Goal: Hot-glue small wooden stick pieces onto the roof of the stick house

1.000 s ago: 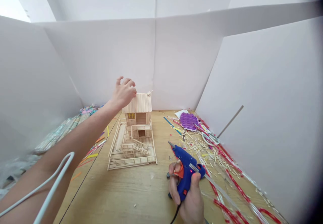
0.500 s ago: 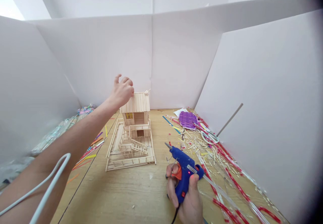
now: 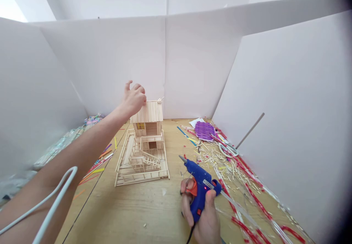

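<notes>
A small model house [image 3: 147,128] built of thin wooden sticks stands on the table, with a slatted roof, a yellow window, stairs and a fenced deck. My left hand [image 3: 134,99] is at the left end of its roof ridge. Its little finger is lifted, while the thumb and forefinger point down behind the hand; what they pinch is hidden. In my right hand [image 3: 207,214] is a blue hot glue gun [image 3: 198,174], held by its handle with fingers around the orange trigger. Its nozzle points up and left, toward the house but apart from it. A red light glows on its side.
Short stick offcuts [image 3: 220,159] and red-and-clear wrapped strips [image 3: 255,198] litter the right side. A purple woven piece [image 3: 205,131] lies at the back right. Colored strips [image 3: 97,170] and wrapped bundles [image 3: 59,145] lie left. White panels [image 3: 192,64] enclose the table [image 3: 123,214].
Almost nothing differs. The glue gun and my right hand have shifted very slightly left; my left hand stays at the roof ridge.
</notes>
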### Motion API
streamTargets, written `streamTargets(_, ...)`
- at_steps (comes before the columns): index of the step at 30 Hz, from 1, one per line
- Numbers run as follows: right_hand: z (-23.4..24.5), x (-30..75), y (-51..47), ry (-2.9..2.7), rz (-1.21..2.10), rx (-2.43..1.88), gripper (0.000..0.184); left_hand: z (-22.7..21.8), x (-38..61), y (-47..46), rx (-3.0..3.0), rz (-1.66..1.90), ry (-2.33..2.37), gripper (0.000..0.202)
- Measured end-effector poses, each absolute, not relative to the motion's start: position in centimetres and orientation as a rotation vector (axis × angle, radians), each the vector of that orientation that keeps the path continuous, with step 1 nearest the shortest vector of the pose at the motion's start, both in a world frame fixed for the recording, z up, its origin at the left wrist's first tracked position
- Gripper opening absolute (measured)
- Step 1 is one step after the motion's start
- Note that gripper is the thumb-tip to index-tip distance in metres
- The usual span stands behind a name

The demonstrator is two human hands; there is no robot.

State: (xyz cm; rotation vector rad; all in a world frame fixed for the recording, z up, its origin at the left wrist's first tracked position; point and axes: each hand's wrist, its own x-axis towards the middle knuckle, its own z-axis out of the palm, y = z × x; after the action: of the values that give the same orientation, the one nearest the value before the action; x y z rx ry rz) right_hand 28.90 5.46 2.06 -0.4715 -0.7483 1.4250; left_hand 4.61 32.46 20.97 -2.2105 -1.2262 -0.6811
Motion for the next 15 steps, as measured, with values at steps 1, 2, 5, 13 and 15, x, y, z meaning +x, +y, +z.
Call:
streamTargets(1,2.1,28.9,5.5,-0.747,1.423,-0.471,0.06,20.9,4.6,32.5,-2.208,-0.683,-1.229,0.023)
streamTargets(2,2.1,28.9,5.5,-0.749,1.423,-0.47,0.06,20.9,4.6,32.5,-2.205,-0.685,-1.231,0.023)
streamTargets(5,2.0,28.9,5.5,-0.753,1.427,-0.467,0.06,21.1,4.6,32.5,-2.196,-0.692,-1.235,0.021)
streamTargets(13,1.9,29.0,5.4,-0.736,1.423,-0.473,0.058,23.7,2.9,31.4,-2.175,-0.999,-1.274,0.018)
streamTargets(15,1.9,29.0,5.4,-0.736,1.424,-0.472,0.058,24.0,2.7,31.2,-2.186,-1.095,-1.303,0.02)
